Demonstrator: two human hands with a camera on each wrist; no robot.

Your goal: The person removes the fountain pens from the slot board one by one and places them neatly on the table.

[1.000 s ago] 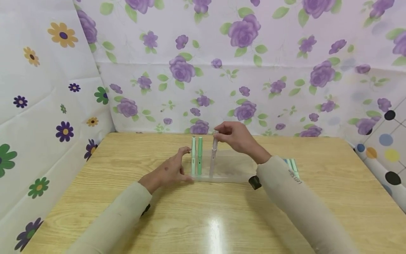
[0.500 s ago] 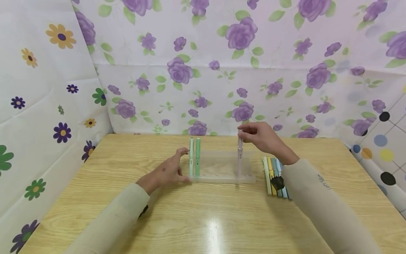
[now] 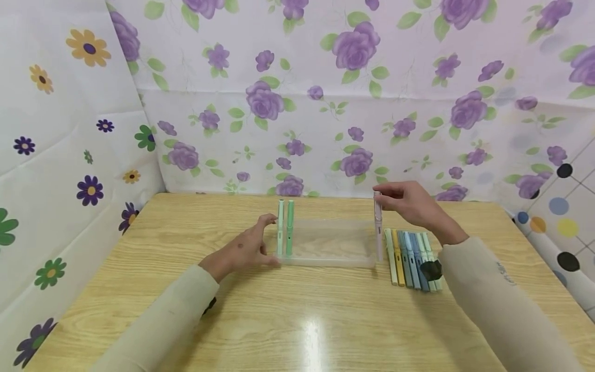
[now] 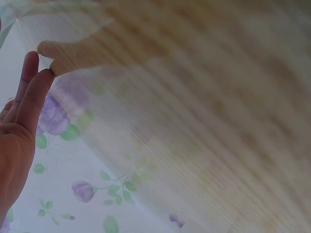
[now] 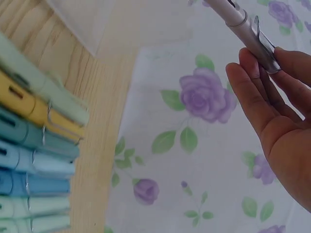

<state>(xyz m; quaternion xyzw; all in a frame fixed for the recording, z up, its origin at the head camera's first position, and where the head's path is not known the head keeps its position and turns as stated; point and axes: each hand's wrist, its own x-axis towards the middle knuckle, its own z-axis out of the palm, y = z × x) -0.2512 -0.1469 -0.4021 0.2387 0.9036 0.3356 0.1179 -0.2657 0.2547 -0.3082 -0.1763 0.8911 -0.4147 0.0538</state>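
Note:
My right hand [image 3: 416, 204] pinches a pale pink capped pen [image 3: 378, 227] by its cap end, between thumb and fingers. The pen hangs upright at the right end of a clear plastic stand [image 3: 332, 262]; whether it touches the stand I cannot tell. In the right wrist view, its metal clip and silvery-pink cap [image 5: 260, 46] sit at my fingertips. At the stand's left end my left hand [image 3: 244, 250] holds the edge, thumb low in front and fingers higher up. Right beside those fingers, a pale mint pen [image 3: 280, 227] and a green pen [image 3: 290, 227] stand upright in the stand.
A row of several capped pens in cream, yellow, teal, blue and pale green lies right of the stand, the yellow pen [image 3: 398, 258] among them. Wooden tabletop [image 3: 260, 320] surrounds everything. Floral cloth [image 3: 316, 129] hangs behind the table's back edge.
My right hand has carried the pink pen rightward, from the stand's middle to its right end. The row of pens has come out from behind my right sleeve. My left hand stays put.

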